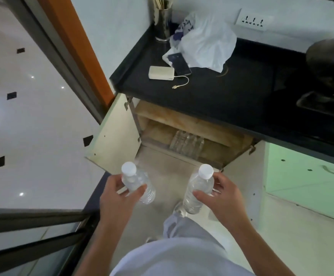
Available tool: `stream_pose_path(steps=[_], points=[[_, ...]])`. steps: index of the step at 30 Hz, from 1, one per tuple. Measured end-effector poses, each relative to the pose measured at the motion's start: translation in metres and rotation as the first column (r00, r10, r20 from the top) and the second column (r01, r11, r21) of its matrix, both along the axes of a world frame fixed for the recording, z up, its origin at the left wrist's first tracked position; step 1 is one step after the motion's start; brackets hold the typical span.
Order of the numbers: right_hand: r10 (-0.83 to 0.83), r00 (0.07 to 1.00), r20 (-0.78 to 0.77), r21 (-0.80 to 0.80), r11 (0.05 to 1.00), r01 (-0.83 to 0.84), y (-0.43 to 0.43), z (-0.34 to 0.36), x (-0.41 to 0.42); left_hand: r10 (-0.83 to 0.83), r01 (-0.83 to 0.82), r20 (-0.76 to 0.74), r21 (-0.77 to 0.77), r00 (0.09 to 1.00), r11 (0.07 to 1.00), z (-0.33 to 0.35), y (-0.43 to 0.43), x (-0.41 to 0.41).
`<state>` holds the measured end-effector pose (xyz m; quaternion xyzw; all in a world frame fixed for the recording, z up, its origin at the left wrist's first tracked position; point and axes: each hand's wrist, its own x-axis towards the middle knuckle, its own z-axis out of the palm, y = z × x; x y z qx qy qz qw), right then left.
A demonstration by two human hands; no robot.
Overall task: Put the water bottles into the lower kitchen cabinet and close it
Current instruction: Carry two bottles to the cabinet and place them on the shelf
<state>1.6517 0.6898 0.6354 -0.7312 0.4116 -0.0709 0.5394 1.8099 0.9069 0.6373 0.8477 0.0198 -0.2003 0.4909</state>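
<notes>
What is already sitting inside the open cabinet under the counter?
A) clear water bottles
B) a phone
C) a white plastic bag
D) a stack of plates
A: a cluster of clear bottles stands on the bottom shelf of the open cabinet, while the bag and the phone lie up on the counter.

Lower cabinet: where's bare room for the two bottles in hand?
Bottom shelf: a narrow bare strip between the hinge side of the left door and the stored bottles, and a wider bare patch from those bottles to the right wall. It is crowded mid-shelf, at the cluster. The upper shelf looks bare, but the countertop hides its back.
</notes>
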Motion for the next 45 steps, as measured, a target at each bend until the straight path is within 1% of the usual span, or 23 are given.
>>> stream_pose_path(steps=[3, 8, 11, 15, 18, 22, 25, 27, 29, 32, 35, 37, 42, 45], points=[[-0.005, 1.0, -0.014, 0.006, 1.0, 0.005, -0.012, -0.011, 0.026, -0.008, 0.009, 0.008, -0.011, 1.0, 1.0, 0.005, -0.017, 0.021], [0.094, 0.996, -0.013, 0.035, 0.995, -0.093, -0.03, -0.018, 0.082, 0.001, 0.0, 0.022, -0.024, 1.0, 1.0, 0.01, -0.03, 0.051], [0.102, 0.995, 0.001, 0.026, 0.994, -0.102, -0.04, -0.013, 0.109, -0.005, 0.005, 0.017, -0.022, 1.0, 1.0, 0.012, -0.04, 0.071], [0.027, 1.0, -0.012, 0.017, 0.999, -0.027, -0.052, -0.008, 0.13, -0.084, 0.084, -0.003, -0.015, 0.996, 0.996, 0.007, -0.054, 0.103], [-0.046, 0.998, -0.042, 0.01, 0.999, 0.047, -0.054, -0.012, 0.139, -0.194, 0.194, -0.022, 0.005, 0.981, 0.981, -0.003, -0.068, 0.129], [-0.188, 0.979, -0.084, 0.005, 0.982, 0.189, -0.05, -0.022, 0.146, -0.382, 0.384, -0.054, 0.041, 0.923, 0.922, -0.026, -0.092, 0.159], [-0.288, 0.952, -0.107, 0.027, 0.956, 0.293, -0.043, -0.036, 0.151, -0.466, 0.468, -0.107, -0.002, 0.879, 0.884, -0.04, -0.107, 0.176], [-0.335, 0.935, -0.116, 0.054, 0.938, 0.343, -0.037, -0.049, 0.155, -0.502, 0.503, -0.141, -0.029, 0.854, 0.864, -0.05, -0.114, 0.184], [-0.375, 0.918, -0.128, 0.064, 0.921, 0.385, -0.033, -0.062, 0.16, -0.528, 0.531, -0.152, -0.021, 0.836, 0.847, -0.059, -0.121, 0.191], [-0.408, 0.899, -0.157, 0.077, 0.903, 0.423, -0.032, -0.082, 0.17, -0.52, 0.523, -0.168, -0.03, 0.837, 0.852, -0.077, -0.131, 0.199], [-0.428, 0.888, -0.17, 0.082, 0.891, 0.446, -0.039, -0.117, 0.177, -0.497, 0.499, -0.182, -0.037, 0.849, 0.866, -0.116, -0.143, 0.204], [-0.435, 0.884, -0.172, 0.078, 0.889, 0.452, -0.05, -0.153, 0.182, -0.489, 0.492, -0.187, -0.037, 0.852, 0.87, -0.154, -0.156, 0.206], [-0.467, 0.873, -0.139, 0.07, 0.875, 0.479, -0.087, -0.275, 0.196, -0.484, 0.484, -0.197, -0.053, 0.853, 0.874, -0.286, -0.194, 0.203], [-0.475, 0.869, -0.136, 0.046, 0.873, 0.485, -0.113, -0.354, 0.201, -0.541, 0.542, -0.179, -0.047, 0.822, 0.839, -0.366, -0.216, 0.204]])
